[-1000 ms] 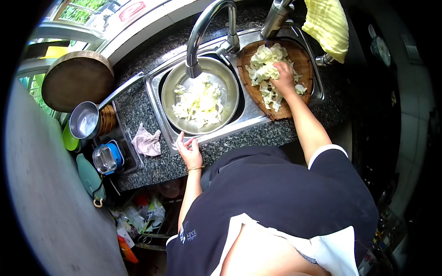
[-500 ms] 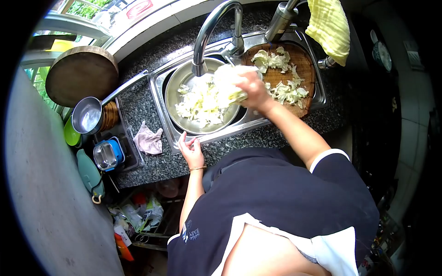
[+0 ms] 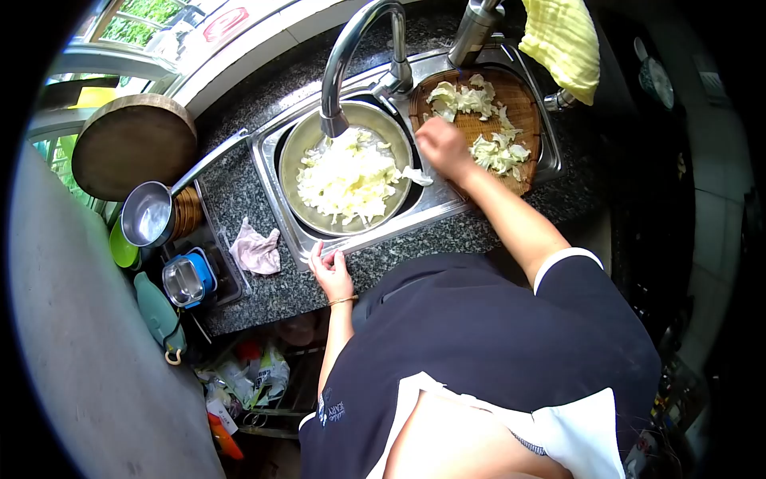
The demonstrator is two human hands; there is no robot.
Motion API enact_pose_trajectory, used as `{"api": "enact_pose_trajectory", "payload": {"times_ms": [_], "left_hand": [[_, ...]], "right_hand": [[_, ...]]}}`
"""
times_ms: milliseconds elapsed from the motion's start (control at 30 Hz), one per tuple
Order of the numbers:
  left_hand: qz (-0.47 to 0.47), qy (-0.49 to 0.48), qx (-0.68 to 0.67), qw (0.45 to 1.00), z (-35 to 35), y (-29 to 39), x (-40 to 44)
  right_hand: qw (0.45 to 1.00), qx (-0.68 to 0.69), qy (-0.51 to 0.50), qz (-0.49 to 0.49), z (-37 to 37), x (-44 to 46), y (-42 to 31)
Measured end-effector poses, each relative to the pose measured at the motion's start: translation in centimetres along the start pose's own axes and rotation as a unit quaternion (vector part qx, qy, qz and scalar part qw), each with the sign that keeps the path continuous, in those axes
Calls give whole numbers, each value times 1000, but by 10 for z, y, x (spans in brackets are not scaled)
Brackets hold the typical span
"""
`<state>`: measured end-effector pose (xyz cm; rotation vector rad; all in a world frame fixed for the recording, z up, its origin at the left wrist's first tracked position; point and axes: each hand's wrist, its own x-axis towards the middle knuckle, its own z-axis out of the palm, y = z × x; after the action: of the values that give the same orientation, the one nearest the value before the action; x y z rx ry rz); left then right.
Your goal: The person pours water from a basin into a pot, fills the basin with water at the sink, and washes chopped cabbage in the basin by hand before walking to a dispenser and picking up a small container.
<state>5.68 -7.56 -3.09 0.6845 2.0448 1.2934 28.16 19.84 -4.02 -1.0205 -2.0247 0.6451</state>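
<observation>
A round metal pan (image 3: 289,191) stands in the left sink basin, heaped with torn pale cabbage leaves (image 3: 347,180). One white leaf piece (image 3: 416,176) hangs over its right rim. My right hand (image 3: 444,148) is between the pan and the basket, slightly blurred, with its fingers curled in and no leaves showing in them. A woven bamboo basket (image 3: 477,128) fills the right basin and carries two heaps of cabbage leaves (image 3: 501,153). At the front edge of the sink rests my left hand (image 3: 331,273), its fingers apart and holding nothing.
A curved faucet (image 3: 329,92) reaches over the pan. On the left are a crumpled pink cloth (image 3: 255,246), a long-handled saucepan (image 3: 148,214), a blue-rimmed container (image 3: 185,279) and a round wooden board (image 3: 134,148). A yellow cloth (image 3: 562,48) hangs at the upper right.
The cabbage leaves my right hand held over the pan are out of it, and the heap in the pan looks larger. That hand has moved toward the basket. The left hand stays put.
</observation>
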Motion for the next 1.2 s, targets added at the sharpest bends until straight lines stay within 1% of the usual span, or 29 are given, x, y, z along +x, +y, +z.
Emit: {"api": "enact_pose_trajectory", "payload": {"times_ms": [33, 67, 100, 167, 200, 267, 300, 333, 400, 433, 500, 533, 567, 633, 667, 700, 767, 800, 833, 867, 900, 967, 1033, 1100, 1133, 1200], "left_hand": [[5, -8, -1, 1000, 2, 2, 1], [-6, -19, -14, 1000, 2, -5, 4], [-4, -23, -16, 1000, 4, -8, 7], [27, -15, 22, 999, 8, -11, 12], [41, -13, 8, 999, 10, -12, 15], [12, -15, -3, 1000, 9, -2, 15], [-11, -15, -6, 1000, 8, 3, 15], [-10, -14, -4, 1000, 7, 2, 16], [2, -5, -2, 1000, 3, -1, 15], [-1, -5, 1, 1000, 2, -4, 15], [30, -2, 14, 999, 5, -9, 12], [23, -1, 5, 1000, 7, -10, 11], [20, -1, 4, 1000, 8, -11, 10], [32, -14, 13, 999, 7, -12, 10], [34, -11, 10, 999, 8, -12, 11], [32, -9, 8, 999, 7, -10, 11], [-18, -18, -10, 1000, 5, -9, 10], [-16, -16, -7, 1000, 6, -7, 9], [-17, -16, -8, 1000, 7, -6, 8], [-16, -20, 6, 1000, 7, -5, 7], [-13, -24, 19, 999, 8, -4, 7], [-11, -24, 22, 999, 11, -4, 6], [-7, -32, 0, 999, 12, -1, 8], [-6, -25, 3, 1000, 9, 0, 8], [-8, -22, 0, 1000, 8, 1, 8], [-16, -16, -3, 1000, 7, 4, 6]], "right_hand": [[996, -55, 3, 64, -21, 7, 12], [974, -131, 15, 185, -32, 15, 15], [953, -142, -21, 268, -41, 24, 35], [934, -193, 41, 298, -45, 35, 60], [933, -194, 45, 299, -40, 39, 72], [886, -70, 74, 452, -22, 49, 86], [848, -111, 85, 511, -14, 54, 79], [847, -135, 44, 512, -11, 56, 74], [849, -219, 2, 480, -6, 52, 56], [848, -219, -1, 482, -5, 50, 57], [890, -214, -53, 398, -9, 41, 63], [908, -226, -69, 345, -14, 36, 66], [908, -228, -72, 345, -22, 30, 70], [920, -98, -105, 364, -42, 20, 72], [929, -92, -116, 338, -54, 11, 71], [932, -41, -145, 329, -67, 2, 73], [899, -9, -255, 357, -99, -7, 57], [899, -10, -256, 356, -109, -14, 44], [888, -167, -286, 318, -118, -21, 30], [854, -318, -308, 272, -122, -26, 24], [854, -319, -307, 274, -119, -30, 25], [809, -245, -378, 378, -102, -40, 31], [802, -291, -403, 333, -87, -43, 16], [853, -273, -352, 273, -75, -53, 17], [853, -271, -353, 271, -70, -56, 21], [891, -269, -296, 218, -63, -59, 32]]}}
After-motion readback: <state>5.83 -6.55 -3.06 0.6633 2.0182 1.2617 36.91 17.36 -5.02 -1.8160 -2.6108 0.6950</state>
